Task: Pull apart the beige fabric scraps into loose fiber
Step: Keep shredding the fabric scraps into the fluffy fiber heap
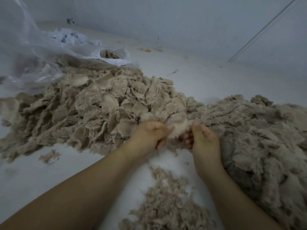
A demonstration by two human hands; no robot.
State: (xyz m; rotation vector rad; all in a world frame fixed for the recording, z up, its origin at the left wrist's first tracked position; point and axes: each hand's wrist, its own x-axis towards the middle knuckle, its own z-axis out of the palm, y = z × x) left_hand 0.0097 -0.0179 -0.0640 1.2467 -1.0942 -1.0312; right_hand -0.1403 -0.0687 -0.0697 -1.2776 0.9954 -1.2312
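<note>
A single beige scrap is stretched between the two hands, just above the seam where the two heaps meet. The left hand pinches its left edge, thumb on top and fingers curled under; the right hand pinches its right edge the same way, its fingertips showing beneath the cloth. The scrap looks frayed along its lower edge, so the pull seems under way, though whether it has begun to part I cannot tell.

Beyond and to the left of the fingers lies the scrap pile, a broad mound of whole rounded pieces. To the right of the fingers spreads the fiber heap, fluffy and shapeless, and below the wrists a thinner scatter of fluff lies on the white floor. Far past the fingers, upper left, sits a clear bag with more scraps inside.

By my judgement the work is around midway: a large share is already shredded, yet the whole-piece mound remains big, plus whatever the bag holds.
</note>
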